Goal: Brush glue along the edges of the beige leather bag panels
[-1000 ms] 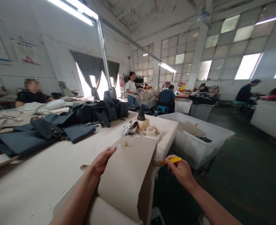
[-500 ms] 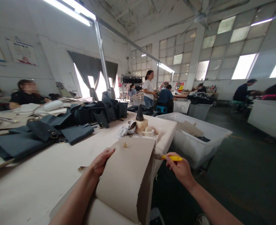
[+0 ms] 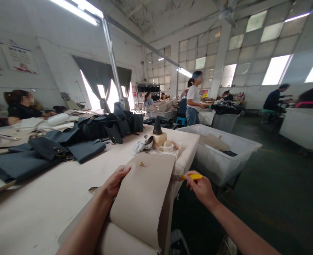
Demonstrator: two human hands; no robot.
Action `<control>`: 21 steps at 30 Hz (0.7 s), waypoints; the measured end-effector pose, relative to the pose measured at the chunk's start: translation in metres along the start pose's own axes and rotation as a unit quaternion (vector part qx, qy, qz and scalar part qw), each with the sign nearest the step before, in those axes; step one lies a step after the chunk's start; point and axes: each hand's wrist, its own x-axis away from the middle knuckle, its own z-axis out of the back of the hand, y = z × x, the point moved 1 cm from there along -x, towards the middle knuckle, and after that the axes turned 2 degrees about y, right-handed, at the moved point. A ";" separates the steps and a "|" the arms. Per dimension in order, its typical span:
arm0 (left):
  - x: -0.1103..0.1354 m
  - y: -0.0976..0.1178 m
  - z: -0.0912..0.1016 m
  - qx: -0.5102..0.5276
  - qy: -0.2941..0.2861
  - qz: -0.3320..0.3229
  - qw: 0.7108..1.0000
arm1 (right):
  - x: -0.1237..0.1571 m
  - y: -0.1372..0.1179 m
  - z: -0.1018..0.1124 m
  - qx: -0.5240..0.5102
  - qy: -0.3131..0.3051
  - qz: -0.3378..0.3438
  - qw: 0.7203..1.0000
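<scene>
My left hand (image 3: 115, 181) clasps the left edge of the beige panel (image 3: 143, 198), fingertips lying over its face, and steadies it where it stands curved up at the near corner of the table (image 3: 39, 209). A small brass stud (image 3: 142, 163) sits near the panel's top edge. My right hand (image 3: 201, 189) is closed around a yellow-handled tool (image 3: 194, 176), held level with its tip at the panel's right edge; I cannot tell whether the tip touches. Beyond the panel a black cone on a pale block (image 3: 158, 132) stands on the table, with dark blue bag pieces (image 3: 87, 148) heaped to the left. A white bin (image 3: 225, 156) sits off the table's right side, and a standing person (image 3: 193, 102) works farther back.
</scene>
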 end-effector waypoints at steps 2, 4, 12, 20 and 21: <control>-0.001 0.000 0.002 0.002 -0.003 0.001 1.000 | 0.007 -0.010 0.006 -0.001 -0.014 -0.014 1.000; -0.001 0.001 0.002 0.001 -0.010 0.005 1.000 | 0.017 -0.019 0.009 -0.005 -0.031 -0.026 0.999; 0.001 0.002 0.000 -0.006 -0.025 0.000 1.000 | 0.068 -0.045 0.005 -0.064 -0.082 -0.115 0.988; 0.001 0.001 0.000 -0.008 -0.024 -0.010 1.000 | 0.066 -0.053 0.005 -0.070 0.002 -0.104 0.992; 0.001 0.001 0.000 -0.008 -0.022 -0.010 1.000 | 0.063 -0.051 0.004 -0.067 0.010 -0.112 0.991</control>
